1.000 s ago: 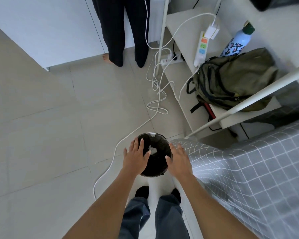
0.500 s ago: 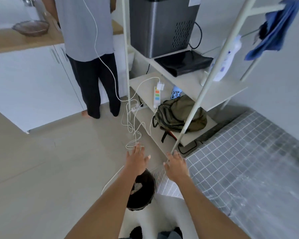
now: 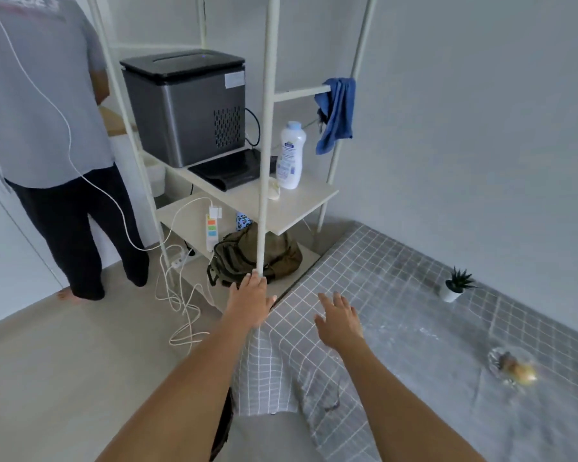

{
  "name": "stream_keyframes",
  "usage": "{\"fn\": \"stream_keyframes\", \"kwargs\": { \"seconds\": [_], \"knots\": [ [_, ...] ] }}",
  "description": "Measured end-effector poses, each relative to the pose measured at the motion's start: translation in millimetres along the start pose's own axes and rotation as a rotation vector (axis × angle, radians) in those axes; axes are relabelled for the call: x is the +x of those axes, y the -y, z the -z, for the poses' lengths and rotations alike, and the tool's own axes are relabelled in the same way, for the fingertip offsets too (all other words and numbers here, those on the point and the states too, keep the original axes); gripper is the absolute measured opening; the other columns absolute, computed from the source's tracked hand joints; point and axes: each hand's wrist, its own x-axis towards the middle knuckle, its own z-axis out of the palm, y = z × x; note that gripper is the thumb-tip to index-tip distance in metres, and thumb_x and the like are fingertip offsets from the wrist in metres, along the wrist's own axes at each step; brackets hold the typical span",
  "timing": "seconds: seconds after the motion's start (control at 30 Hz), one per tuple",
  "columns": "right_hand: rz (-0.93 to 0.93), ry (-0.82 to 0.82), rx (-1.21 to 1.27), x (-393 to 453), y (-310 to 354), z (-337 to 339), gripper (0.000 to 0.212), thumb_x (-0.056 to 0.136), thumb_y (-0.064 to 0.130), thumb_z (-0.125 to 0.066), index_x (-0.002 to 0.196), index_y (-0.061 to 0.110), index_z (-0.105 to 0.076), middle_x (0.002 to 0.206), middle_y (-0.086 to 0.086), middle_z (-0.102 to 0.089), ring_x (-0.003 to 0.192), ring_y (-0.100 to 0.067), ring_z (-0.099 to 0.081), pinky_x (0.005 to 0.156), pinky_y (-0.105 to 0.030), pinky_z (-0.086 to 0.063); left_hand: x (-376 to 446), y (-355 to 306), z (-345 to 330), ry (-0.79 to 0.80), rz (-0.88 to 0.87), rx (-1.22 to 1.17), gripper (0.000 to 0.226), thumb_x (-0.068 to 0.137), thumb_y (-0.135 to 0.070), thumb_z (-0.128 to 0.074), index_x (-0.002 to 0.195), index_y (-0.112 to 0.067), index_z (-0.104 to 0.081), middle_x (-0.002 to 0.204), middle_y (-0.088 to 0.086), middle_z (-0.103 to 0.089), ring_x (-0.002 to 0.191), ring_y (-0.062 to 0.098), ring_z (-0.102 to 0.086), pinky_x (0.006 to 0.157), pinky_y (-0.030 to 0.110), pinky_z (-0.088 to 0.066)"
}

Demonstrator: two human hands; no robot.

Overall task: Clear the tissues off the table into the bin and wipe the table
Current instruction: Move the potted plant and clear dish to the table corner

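The table wears a grey checked cloth and fills the lower right. Both my hands are stretched out, empty, fingers straight. My left hand hovers at the table's near left corner, its fingertips close to a white shelf post. My right hand is above the cloth just right of it. Only a dark sliver of the black bin shows under my left forearm. No tissue is visible on the cloth. A blue cloth hangs from a rung of the shelf rack.
A white shelf rack holds a grey appliance, a white bottle, a power strip and an olive backpack. White cables trail on the floor. A person stands at left. A small potted plant and a glass dish sit on the table.
My view has swung up from the bin on the floor to the shelf rack and table. Both hands have left the bin and risen to the table's corner.
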Motion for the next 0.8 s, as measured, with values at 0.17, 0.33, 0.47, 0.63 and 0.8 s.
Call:
{"fn": "stream_keyframes", "kwargs": {
  "seconds": [0.17,0.33,0.47,0.63,0.8],
  "knots": [
    [-0.101,-0.016,0.018,-30,-76,18,0.057,0.102,0.036,-0.039,0.152,0.025,-0.015,0.161,-0.012,-0.007,0.148,-0.031,-0.009,0.118,-0.046,-0.012,0,-84,3,0.114,-0.109,0.054,0.061,0.103,-0.043,-0.027,0.151,-0.007,-0.019,0.161,0.013,-0.004,0.148,0.027,-0.01,0.117,0.042,-0.02],
    [-0.209,-0.017,-0.001,-67,-154,30,0.057,0.102,0.037,-0.037,0.153,0.024,-0.013,0.16,-0.014,-0.006,0.147,-0.031,-0.009,0.118,-0.046,-0.013,-6,-172,-8,0.16,-0.166,0.07,0.063,0.103,-0.041,-0.03,0.153,-0.009,-0.011,0.162,0.011,-0.001,0.149,0.027,-0.007,0.119,0.047,-0.016],
    [-0.3,-0.019,0.01,-98,-212,36,0.058,0.102,0.036,-0.038,0.153,0.023,-0.012,0.16,-0.014,-0.006,0.147,-0.031,-0.009,0.118,-0.045,-0.014,-12,-232,-21,0.159,-0.23,0.098,0.062,0.103,-0.039,-0.031,0.153,-0.01,-0.01,0.162,0.01,0.001,0.149,0.027,-0.006,0.119,0.049,-0.015],
    [-0.408,-0.031,0.032,-130,-268,40,0.059,0.102,0.037,-0.039,0.153,0.024,-0.012,0.161,-0.014,-0.004,0.148,-0.032,-0.007,0.118,-0.045,-0.014,-14,-291,-32,0.168,-0.315,0.143,0.062,0.103,-0.039,-0.03,0.153,-0.01,-0.008,0.162,0.011,0.004,0.149,0.028,-0.005,0.119,0.05,-0.015],
    [-0.494,-0.057,0.092,-147,-307,43,0.06,0.1,0.035,-0.043,0.152,0.024,-0.016,0.161,-0.012,-0.004,0.147,-0.031,-0.009,0.118,-0.046,-0.016,-7,-336,-37,0.199,-0.382,0.18,0.063,0.103,-0.04,-0.029,0.153,-0.009,-0.006,0.162,0.012,0.006,0.149,0.027,-0.003,0.119,0.05,-0.013]
  ]
}}
